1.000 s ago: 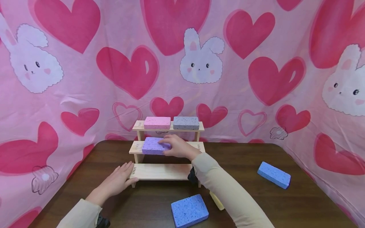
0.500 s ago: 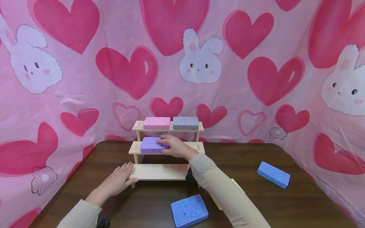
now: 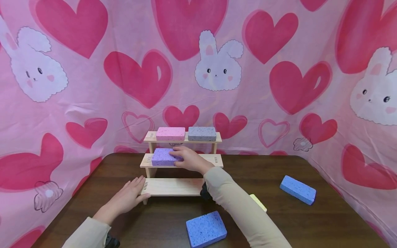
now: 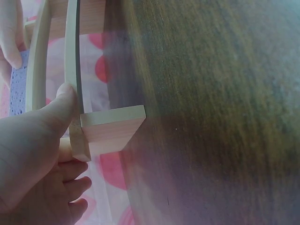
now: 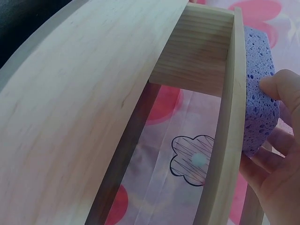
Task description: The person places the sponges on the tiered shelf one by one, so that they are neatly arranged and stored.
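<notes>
table, purple sponge; blue sponges, head view only

I can read no word, number or brand here. On the three-tiered stand of flat, pale wooden boards I see small dark marks: at the left end of the top board, at both ends of the middle board, and at the bottom board's left end, all too small to make out.

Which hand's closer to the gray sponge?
Right. The right hand is at the middle shelf, below the gray sponge; the left hand is lower, gripping the bottom shelf.
</notes>
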Motion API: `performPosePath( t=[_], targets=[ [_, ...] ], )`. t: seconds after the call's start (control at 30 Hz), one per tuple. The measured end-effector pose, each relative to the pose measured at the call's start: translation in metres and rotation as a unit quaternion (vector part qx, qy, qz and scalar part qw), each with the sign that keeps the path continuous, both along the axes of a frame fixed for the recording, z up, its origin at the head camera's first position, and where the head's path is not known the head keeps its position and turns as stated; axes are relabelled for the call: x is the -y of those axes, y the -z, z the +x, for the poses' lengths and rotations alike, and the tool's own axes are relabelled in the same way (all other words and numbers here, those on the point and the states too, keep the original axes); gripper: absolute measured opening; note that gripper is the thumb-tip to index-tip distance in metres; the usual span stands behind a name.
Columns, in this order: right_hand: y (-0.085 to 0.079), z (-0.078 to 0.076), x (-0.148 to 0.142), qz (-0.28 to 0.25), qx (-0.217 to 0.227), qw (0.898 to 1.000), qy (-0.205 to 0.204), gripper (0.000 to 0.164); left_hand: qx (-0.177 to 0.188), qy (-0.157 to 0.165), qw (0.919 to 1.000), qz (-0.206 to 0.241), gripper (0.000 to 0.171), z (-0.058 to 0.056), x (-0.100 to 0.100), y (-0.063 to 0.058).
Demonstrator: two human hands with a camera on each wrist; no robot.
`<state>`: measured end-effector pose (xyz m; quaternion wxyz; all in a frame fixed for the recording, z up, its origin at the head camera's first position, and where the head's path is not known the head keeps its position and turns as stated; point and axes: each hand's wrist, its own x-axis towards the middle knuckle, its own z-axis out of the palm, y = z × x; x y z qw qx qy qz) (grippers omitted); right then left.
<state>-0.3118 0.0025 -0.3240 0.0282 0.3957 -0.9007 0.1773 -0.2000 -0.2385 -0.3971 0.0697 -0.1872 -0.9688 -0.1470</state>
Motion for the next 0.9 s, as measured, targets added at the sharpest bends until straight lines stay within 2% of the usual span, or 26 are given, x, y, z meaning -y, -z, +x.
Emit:
performPosePath(
  t=[0.47,0.73,0.9],
  targets=[
    [0.001,0.001,0.0,-0.002,0.006,1.0,0.009,0.051,0.007,-0.005,1.0,-0.001,0.069,-0.003,0.001,0.001],
    [0.001,0.005,-0.008,-0.017,-0.01,1.0,-0.001,0.05,0.012,-0.004,0.9999,0.0,0.071,0.0,-0.001,-0.002],
    [0.001,0.007,-0.017,-0.026,-0.036,0.999,-0.014,0.048,0.011,-0.004,0.9999,-0.001,0.071,0.0,-0.001,-0.002]
  ],
)
